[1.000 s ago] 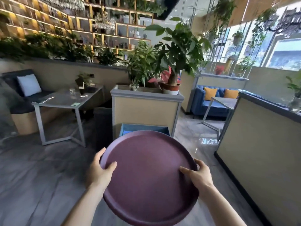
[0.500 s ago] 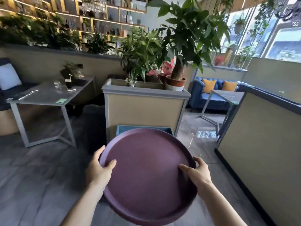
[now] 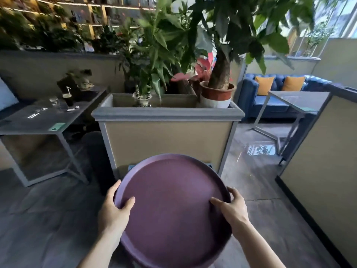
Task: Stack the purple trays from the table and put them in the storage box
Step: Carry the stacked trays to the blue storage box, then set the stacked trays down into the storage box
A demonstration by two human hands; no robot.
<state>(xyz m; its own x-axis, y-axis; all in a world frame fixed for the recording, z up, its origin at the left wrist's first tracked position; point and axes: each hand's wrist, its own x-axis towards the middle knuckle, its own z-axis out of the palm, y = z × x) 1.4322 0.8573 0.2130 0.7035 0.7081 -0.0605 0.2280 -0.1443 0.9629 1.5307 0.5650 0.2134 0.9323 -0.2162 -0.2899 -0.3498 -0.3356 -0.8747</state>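
Observation:
A round purple tray [image 3: 172, 207] fills the lower middle of the head view, held roughly level in front of me. My left hand [image 3: 114, 209] grips its left rim, thumb on the inside. My right hand [image 3: 231, 207] grips the right rim the same way. I cannot tell whether more trays are stacked under the top one. Just beyond the tray's far edge, small corners of a blue storage box [image 3: 131, 167] show on the floor against the planter; the tray hides most of it.
A tall beige planter box [image 3: 168, 136] with potted plants stands right ahead. A grey table [image 3: 38, 120] with glasses and cutlery is at the left, a beige partition wall [image 3: 324, 171] at the right, a blue sofa [image 3: 270, 101] behind.
The planter and the blue box have come closer and the tray now covers nearly all of the box. Both hands keep the same grip on the tray.

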